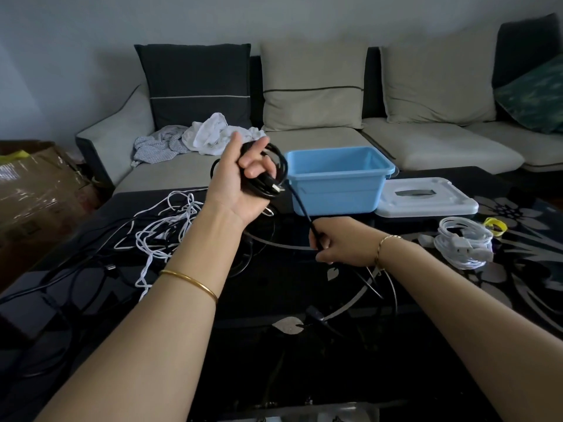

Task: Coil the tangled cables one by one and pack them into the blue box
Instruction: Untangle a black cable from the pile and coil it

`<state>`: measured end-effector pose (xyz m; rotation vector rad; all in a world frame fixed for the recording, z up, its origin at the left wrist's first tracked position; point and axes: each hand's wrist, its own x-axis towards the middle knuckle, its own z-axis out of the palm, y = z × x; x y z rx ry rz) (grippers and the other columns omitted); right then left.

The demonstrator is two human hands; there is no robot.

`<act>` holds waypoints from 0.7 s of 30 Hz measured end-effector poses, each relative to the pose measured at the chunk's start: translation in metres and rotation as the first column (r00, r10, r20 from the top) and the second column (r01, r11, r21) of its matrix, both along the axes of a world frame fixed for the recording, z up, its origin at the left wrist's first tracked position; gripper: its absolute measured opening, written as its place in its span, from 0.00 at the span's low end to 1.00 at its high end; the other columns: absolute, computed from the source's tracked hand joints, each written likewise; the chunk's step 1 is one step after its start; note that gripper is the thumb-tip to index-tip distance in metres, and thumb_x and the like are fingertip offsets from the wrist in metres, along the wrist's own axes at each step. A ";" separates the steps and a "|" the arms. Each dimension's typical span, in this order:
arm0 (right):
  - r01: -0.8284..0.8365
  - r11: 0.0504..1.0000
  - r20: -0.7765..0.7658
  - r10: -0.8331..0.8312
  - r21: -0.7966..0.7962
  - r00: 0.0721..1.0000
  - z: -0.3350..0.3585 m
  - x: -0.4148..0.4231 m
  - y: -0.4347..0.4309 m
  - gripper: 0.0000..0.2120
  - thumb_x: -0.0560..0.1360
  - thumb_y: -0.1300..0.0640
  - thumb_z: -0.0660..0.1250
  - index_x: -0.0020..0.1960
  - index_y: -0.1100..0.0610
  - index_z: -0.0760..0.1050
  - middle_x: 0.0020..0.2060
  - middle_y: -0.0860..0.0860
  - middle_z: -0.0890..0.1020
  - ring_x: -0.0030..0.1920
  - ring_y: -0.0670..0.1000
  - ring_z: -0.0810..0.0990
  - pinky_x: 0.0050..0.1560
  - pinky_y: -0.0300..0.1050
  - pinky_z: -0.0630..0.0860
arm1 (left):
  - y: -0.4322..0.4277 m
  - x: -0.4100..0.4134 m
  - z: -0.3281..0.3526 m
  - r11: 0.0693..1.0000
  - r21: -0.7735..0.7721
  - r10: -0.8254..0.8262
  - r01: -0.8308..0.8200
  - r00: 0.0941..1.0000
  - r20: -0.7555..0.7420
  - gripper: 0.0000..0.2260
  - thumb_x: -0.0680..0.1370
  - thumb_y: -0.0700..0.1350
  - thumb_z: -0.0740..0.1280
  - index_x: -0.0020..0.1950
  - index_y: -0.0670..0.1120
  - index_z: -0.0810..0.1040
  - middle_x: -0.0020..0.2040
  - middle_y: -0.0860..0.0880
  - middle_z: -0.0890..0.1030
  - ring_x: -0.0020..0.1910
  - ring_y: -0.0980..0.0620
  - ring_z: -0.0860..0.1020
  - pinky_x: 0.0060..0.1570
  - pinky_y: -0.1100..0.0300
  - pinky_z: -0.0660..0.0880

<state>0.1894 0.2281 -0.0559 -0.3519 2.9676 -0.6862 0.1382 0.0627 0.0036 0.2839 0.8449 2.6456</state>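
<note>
1 black cable (262,186): left hand (233,185) grips coil, right hand (341,242) pinches tail; 1 blue box (333,194).

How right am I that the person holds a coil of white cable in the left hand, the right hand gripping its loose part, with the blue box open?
Nearly. The cable coiled in the left hand is black, not white; the head view shows it. The rest holds: the right hand grips its loose part and the blue box stands open.
</note>
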 end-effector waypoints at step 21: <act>0.118 0.711 0.352 0.190 -0.693 0.916 0.038 0.028 -0.015 0.03 0.77 0.65 0.63 0.51 0.63 0.72 0.34 0.60 0.82 0.33 0.55 0.83 0.32 0.41 0.79 | 0.016 0.008 -0.032 -0.039 -0.663 -0.320 -0.748 0.638 -0.700 0.13 0.81 0.50 0.60 0.52 0.40 0.64 0.53 0.35 0.77 0.52 0.38 0.76 0.46 0.51 0.70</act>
